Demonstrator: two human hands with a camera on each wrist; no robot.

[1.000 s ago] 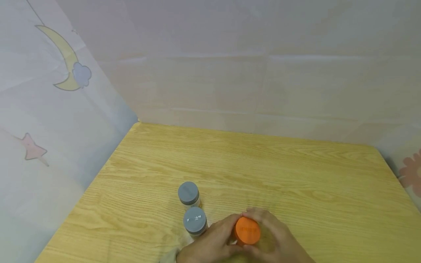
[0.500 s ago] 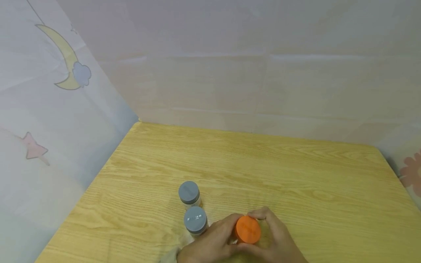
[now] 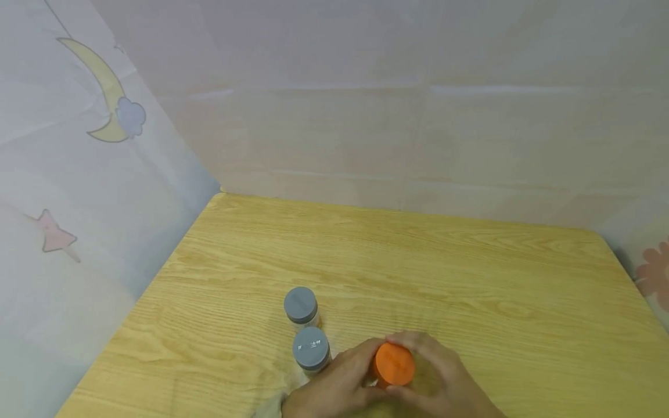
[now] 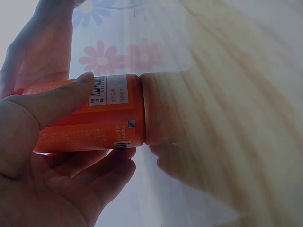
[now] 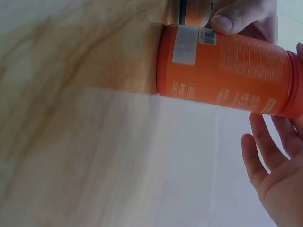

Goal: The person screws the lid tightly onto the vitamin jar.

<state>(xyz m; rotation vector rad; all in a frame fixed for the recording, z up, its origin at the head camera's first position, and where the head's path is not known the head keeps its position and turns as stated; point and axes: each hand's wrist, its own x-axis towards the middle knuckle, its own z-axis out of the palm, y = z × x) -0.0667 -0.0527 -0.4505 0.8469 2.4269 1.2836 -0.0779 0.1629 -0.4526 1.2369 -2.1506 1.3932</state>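
An orange bottle [image 4: 85,123] with printed labels stands upright on the table, its round orange cap [image 3: 395,364] seen from above in the head view. My left hand [image 3: 334,383] grips the bottle's body; in the left wrist view the thumb lies across the label side and the fingers are behind. From the other side my right hand [image 3: 444,377] holds the cap between thumb and forefinger. The right wrist view shows its other fingers [image 5: 265,146] spread loosely beside the bottle's upper end. The cap is partly cut off at that view's right edge.
Two jars with grey lids, a nearer one [image 3: 310,348] and a farther one [image 3: 300,305], stand just left of my left hand. The wood-grain table [image 3: 470,273] extends back to a pale wall sheet [image 3: 334,139]. A printed sheet [image 3: 78,174] borders the left side.
My right hand's fingers shifted round the cap, drawing back toward its right side half a second ago and now reaching across its far edge again. The left hand and bottle stay in place.
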